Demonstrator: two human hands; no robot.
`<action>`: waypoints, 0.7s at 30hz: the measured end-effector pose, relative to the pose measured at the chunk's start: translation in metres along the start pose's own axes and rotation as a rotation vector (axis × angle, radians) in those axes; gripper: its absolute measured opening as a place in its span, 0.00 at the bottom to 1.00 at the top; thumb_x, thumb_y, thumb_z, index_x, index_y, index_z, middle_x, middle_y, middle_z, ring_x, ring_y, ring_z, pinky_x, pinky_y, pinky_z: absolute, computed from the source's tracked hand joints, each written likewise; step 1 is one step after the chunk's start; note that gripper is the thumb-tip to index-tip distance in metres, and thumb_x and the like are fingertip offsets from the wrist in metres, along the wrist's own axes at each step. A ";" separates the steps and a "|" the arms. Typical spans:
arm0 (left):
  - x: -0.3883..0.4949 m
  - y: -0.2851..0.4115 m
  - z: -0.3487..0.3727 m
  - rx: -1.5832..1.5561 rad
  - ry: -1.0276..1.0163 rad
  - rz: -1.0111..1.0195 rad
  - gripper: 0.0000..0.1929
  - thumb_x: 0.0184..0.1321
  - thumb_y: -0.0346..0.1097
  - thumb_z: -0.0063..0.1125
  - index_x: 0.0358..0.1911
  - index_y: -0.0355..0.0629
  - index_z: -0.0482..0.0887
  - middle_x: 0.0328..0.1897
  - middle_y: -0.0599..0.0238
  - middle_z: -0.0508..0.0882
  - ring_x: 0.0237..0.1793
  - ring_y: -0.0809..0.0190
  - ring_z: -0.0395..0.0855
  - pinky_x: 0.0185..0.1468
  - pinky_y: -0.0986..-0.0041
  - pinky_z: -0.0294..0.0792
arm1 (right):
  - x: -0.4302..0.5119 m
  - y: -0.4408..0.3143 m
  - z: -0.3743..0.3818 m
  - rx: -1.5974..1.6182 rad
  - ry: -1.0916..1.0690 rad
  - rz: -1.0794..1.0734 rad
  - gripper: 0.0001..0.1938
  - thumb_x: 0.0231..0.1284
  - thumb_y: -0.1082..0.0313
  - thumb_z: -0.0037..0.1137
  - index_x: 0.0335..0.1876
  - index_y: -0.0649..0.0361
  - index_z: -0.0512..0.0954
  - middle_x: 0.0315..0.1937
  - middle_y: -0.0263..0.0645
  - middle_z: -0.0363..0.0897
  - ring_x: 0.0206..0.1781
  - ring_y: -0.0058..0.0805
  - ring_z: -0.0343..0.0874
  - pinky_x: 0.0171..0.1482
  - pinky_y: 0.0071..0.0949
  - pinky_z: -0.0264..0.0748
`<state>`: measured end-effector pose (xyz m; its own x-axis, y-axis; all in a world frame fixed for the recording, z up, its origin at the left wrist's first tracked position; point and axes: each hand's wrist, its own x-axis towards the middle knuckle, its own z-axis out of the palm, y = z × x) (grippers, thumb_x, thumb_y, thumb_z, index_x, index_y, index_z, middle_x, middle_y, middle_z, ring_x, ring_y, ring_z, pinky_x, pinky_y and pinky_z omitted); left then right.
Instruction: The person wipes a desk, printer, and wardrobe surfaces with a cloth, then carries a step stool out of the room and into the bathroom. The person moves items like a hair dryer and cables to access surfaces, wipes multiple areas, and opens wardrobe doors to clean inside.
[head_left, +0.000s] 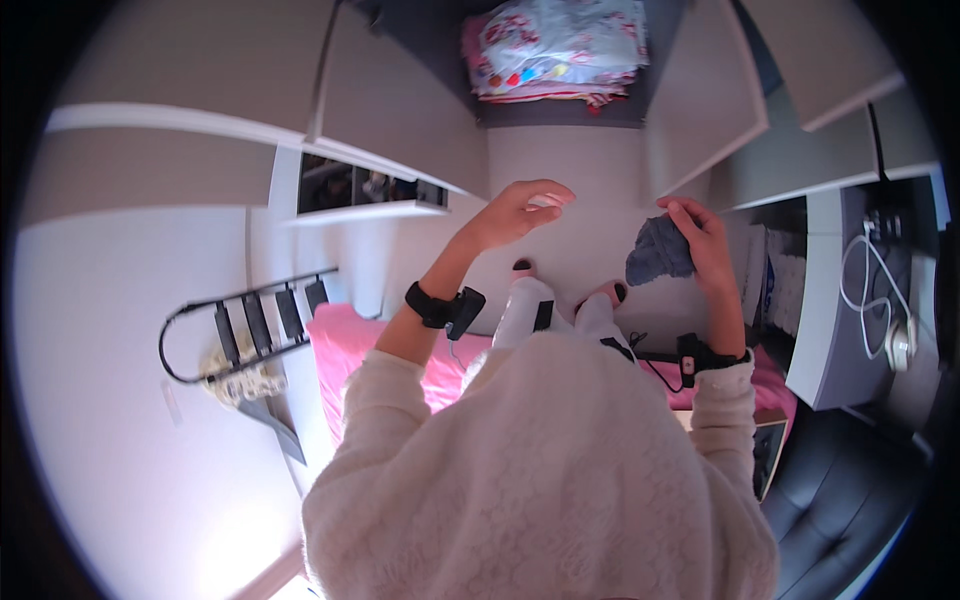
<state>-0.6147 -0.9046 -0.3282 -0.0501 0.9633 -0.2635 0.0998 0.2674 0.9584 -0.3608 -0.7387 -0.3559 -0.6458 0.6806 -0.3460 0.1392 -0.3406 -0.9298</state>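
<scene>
A small crumpled blue-grey cloth hangs from my right hand, pinched between thumb and fingers. My left hand is raised over the floor with its fingers curved and apart, and nothing shows in it. Ahead of both hands, a cabinet compartment stands with its left door and right door swung outward. Inside it lies a stack of folded fabrics, the top one pale with a floral print.
An ajar drawer with dark contents sits left of the doors. A black rack leans near the left wall. To the right are a white-and-grey cabinet, a white cable and a black padded seat. Pink fabric lies behind my legs.
</scene>
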 end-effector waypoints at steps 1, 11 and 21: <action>-0.018 0.009 -0.011 0.032 -0.018 -0.020 0.15 0.63 0.34 0.56 0.53 0.39 0.78 0.51 0.62 0.81 0.53 0.65 0.78 0.58 0.69 0.67 | 0.003 0.001 0.016 -0.025 -0.028 0.026 0.13 0.63 0.59 0.58 0.42 0.62 0.81 0.31 0.28 0.75 0.34 0.15 0.71 0.40 0.17 0.68; -0.301 0.108 -0.110 -0.186 -0.188 0.700 0.15 0.66 0.40 0.51 0.50 0.38 0.80 0.49 0.60 0.80 0.51 0.58 0.77 0.53 0.66 0.68 | 0.044 0.025 0.234 -0.195 -0.287 0.045 0.11 0.63 0.61 0.57 0.41 0.62 0.81 0.33 0.29 0.78 0.36 0.15 0.73 0.42 0.16 0.69; -0.463 0.044 -0.183 -0.327 0.331 1.056 0.10 0.65 0.38 0.52 0.44 0.44 0.82 0.41 0.63 0.78 0.48 0.59 0.75 0.47 0.68 0.70 | 0.045 0.061 0.531 -0.338 -0.663 0.080 0.12 0.62 0.61 0.58 0.40 0.64 0.82 0.33 0.30 0.80 0.37 0.14 0.73 0.43 0.16 0.69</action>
<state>-0.7689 -1.3426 -0.1445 -0.3581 0.6379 0.6818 -0.0127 -0.7335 0.6796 -0.7800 -1.0728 -0.3620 -0.9261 0.0919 -0.3659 0.3592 -0.0820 -0.9297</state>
